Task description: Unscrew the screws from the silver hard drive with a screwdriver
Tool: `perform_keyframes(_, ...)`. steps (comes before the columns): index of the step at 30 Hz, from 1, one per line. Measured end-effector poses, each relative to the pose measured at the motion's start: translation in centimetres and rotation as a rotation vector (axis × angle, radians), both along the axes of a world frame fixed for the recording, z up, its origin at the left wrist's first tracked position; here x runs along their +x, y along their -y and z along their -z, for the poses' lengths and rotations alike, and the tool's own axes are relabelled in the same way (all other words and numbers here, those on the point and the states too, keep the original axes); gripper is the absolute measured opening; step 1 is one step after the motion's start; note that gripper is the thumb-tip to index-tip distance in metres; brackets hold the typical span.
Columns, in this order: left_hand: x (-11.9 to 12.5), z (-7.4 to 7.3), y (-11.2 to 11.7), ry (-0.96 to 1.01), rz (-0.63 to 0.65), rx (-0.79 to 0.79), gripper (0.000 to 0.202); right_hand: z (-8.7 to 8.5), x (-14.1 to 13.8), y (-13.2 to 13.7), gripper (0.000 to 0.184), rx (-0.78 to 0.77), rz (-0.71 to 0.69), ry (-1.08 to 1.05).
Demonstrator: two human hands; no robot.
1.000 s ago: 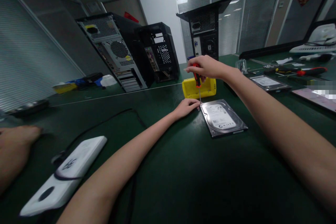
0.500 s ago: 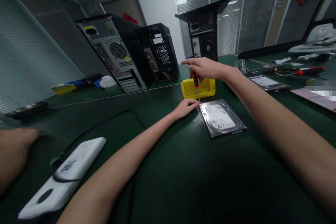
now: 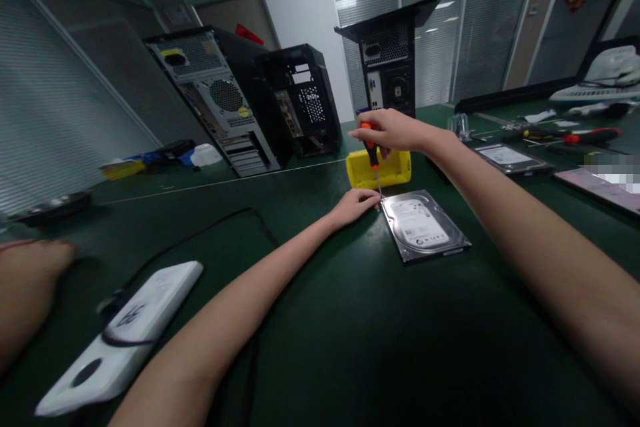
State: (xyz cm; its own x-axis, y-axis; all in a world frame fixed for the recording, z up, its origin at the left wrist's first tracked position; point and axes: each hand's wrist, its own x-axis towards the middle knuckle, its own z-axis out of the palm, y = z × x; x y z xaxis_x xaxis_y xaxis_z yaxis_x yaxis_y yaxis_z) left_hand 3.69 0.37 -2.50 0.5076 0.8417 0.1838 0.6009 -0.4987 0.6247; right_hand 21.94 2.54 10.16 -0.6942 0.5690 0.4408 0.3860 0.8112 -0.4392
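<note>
A silver hard drive (image 3: 425, 225) lies label up on the green table. My right hand (image 3: 383, 131) grips the orange-and-black handle of a screwdriver (image 3: 373, 155) above the drive's far left corner. The shaft slants down, its tip meeting that corner. There, my left hand (image 3: 354, 207) rests on the table with its fingertips closed on the drive's edge beside the tip; the exact contact is too small to make out. Just behind the drive stands a yellow plastic case (image 3: 361, 177), partly covered by my right hand.
Computer towers (image 3: 245, 100) stand at the back. To the right lie a second hard drive (image 3: 510, 157), pliers (image 3: 593, 137) and a pink board (image 3: 600, 187). At left are a white power strip (image 3: 145, 310), its black cable (image 3: 200, 225) and another person's hand (image 3: 37, 273).
My right hand's fingers have curled and shifted round the screwdriver handle, showing its orange top. My left hand and the hard drive stay where they were.
</note>
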Motion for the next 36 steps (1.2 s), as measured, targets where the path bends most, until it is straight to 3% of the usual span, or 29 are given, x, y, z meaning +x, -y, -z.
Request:
perform_keyframes(6,0.1,-0.7,0.1,0.003,0.004,-0.006,0.035,-0.4,0.1,0.1,0.038,0.001,0.028,-0.021)
perform_keyframes(20,-0.4,-1.1,-0.8,-0.024,-0.008,-0.010,0.038,-1.4,-0.2,0.4,0.032,-0.065,-0.085,-0.036)
perform_keyframes(30,-0.1,-1.0,-0.6,0.020,-0.008,-0.025,0.037,-0.9,0.1,0.2,0.037,0.161,0.127,0.039)
perform_keyframes(36,0.0,-1.1,-0.3,0.001,-0.001,-0.026,0.037,-0.9,0.1,0.3,0.047,0.205,0.152,0.042)
